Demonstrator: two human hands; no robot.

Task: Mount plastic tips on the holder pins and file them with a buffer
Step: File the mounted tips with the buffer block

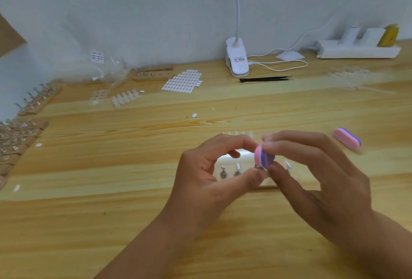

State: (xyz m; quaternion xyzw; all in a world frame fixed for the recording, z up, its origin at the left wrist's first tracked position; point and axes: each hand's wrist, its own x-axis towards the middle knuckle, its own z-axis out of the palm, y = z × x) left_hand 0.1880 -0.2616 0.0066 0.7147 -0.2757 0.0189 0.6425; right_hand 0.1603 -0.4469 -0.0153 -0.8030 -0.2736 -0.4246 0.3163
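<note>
My right hand (316, 180) pinches a small pink and purple buffer (264, 156) between thumb and fingers, end-on to the camera. My left hand (214, 174) curls beside it, thumb and forefinger closed around a pin of the wooden holder (265, 184); whether a plastic tip sits under the fingers is hidden. The holder lies on the table under both hands, with metal pins (229, 170) standing up from it. A pin with a clear tip (287, 164) shows to the right of the buffer.
A second pink and purple buffer (347, 139) lies to the right. Strips of plastic tips (126, 98), a sheet of adhesive tabs (182, 81), more wooden holders (38, 102) and black tweezers (265, 78) sit further back. A clip lamp (237, 60) and power strip (359, 50) stand by the wall.
</note>
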